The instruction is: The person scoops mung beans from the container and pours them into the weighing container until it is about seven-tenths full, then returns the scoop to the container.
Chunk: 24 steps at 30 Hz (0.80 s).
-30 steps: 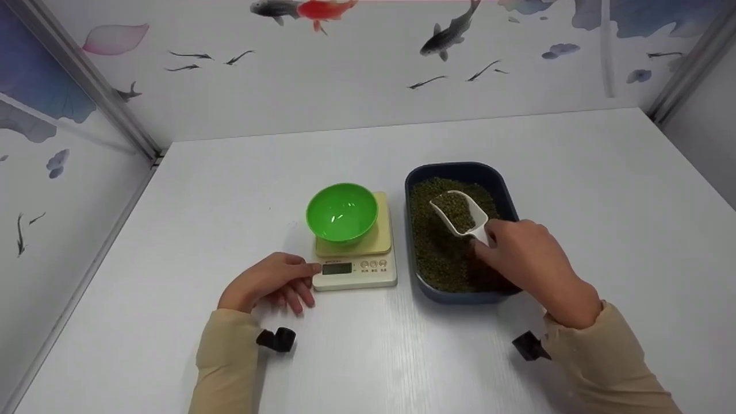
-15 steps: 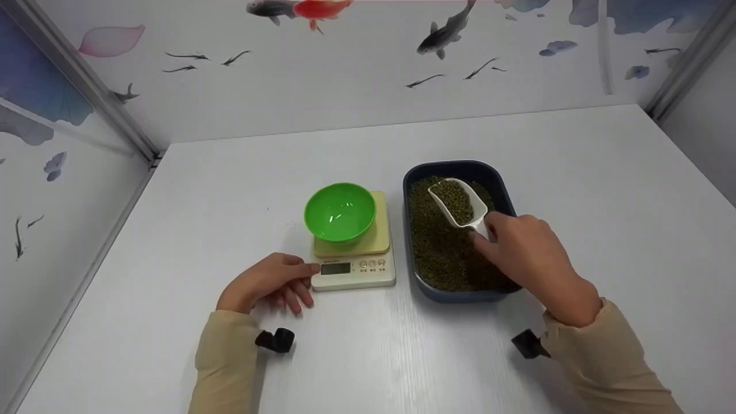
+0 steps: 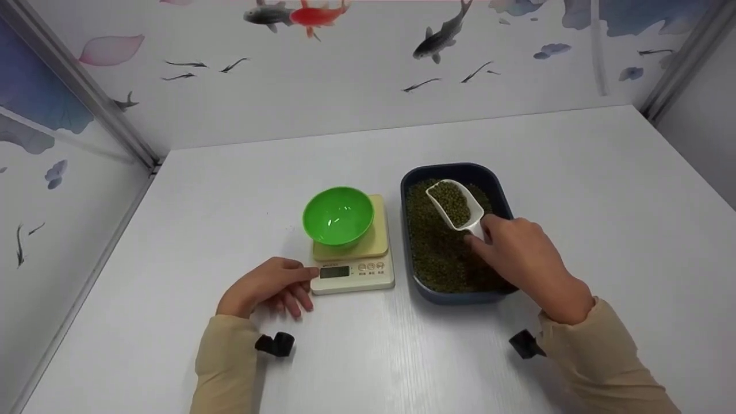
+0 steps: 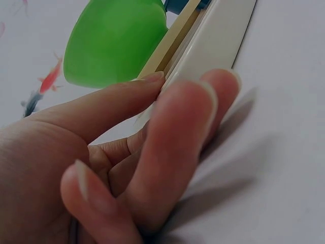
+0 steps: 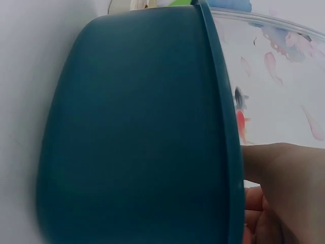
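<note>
**Loaded scoop out over the tub, and a spill is the danger!**

The counter spreads beneath both hands, and any stray grain could well scatter across it. The dark blue tub sits right under the right hand; a low swing might clip its wall and jolt the load. Between the hands lies the scale, where a shove from the left hand could shift it or upset its reading. On the platform, ahead and to the right of the left hand, the green bowl overhangs one edge, so a knock might tip it. And just ahead of the right hand, the white scoop, well filled! One roll of the wrist could send green grains over its lip.

Now the hands. The left is relaxed and gripping nothing, thumb stretched to touch the scale's left end beside the little display, fingers loosely bent below. The right is narrow, thumb and fingers wrapped round the scoop's handle; from its own wrist view, the tub's wall hides that scoop entirely.
</note>
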Motion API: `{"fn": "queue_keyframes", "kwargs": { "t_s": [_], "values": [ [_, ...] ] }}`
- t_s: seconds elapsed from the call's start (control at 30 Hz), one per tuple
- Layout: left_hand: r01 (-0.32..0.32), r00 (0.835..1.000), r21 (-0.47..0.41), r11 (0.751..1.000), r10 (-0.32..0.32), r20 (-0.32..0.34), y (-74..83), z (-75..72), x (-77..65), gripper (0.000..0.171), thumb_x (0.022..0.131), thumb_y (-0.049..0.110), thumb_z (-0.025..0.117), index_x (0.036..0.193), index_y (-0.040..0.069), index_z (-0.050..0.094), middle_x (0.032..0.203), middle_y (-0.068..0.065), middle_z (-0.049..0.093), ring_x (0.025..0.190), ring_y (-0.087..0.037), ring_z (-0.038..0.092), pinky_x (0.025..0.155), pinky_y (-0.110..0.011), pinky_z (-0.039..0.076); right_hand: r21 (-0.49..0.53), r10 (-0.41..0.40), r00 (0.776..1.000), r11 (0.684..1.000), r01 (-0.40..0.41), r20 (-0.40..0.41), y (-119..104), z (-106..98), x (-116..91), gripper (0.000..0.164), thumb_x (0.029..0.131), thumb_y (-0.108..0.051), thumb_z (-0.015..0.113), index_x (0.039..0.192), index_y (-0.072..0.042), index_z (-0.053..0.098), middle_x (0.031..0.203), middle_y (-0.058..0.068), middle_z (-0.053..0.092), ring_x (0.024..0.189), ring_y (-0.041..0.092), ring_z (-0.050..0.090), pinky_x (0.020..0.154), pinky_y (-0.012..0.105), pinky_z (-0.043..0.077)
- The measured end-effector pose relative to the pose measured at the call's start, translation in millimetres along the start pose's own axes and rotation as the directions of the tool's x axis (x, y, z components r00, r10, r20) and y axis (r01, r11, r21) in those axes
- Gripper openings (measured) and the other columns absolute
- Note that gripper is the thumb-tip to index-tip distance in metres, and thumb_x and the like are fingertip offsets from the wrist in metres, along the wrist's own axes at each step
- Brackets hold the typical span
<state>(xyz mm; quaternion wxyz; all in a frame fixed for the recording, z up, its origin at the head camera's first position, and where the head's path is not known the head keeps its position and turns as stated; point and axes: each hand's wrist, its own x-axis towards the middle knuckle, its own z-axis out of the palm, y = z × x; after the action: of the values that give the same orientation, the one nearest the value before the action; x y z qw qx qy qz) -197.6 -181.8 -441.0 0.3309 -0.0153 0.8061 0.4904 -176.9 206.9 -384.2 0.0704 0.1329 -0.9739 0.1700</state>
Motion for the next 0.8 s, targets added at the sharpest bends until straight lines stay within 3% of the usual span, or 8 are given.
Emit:
{"fn": "queue_keyframes", "kwargs": {
  "t_s": [0.8],
  "values": [
    [0.006, 1.0, -0.017, 1.0, -0.006, 0.009, 0.5, 0.2, -0.8, 0.052, 0.077, 0.049, 0.063, 0.091, -0.001, 0.056, 0.076, -0.018, 0.066, 0.059, -0.029, 0.064, 0.042, -0.022, 0.042, -0.026, -0.026, 0.999, 0.999, 0.027, 0.019, 0.5, 4.3, -1.1, 0.024, 0.087, -0.025, 0.056, 0.071, -0.009, 0.047, 0.052, 0.0, 0.04, 0.045, 0.016, 0.039, 0.046, 0.031, 0.031]
  ]
}}
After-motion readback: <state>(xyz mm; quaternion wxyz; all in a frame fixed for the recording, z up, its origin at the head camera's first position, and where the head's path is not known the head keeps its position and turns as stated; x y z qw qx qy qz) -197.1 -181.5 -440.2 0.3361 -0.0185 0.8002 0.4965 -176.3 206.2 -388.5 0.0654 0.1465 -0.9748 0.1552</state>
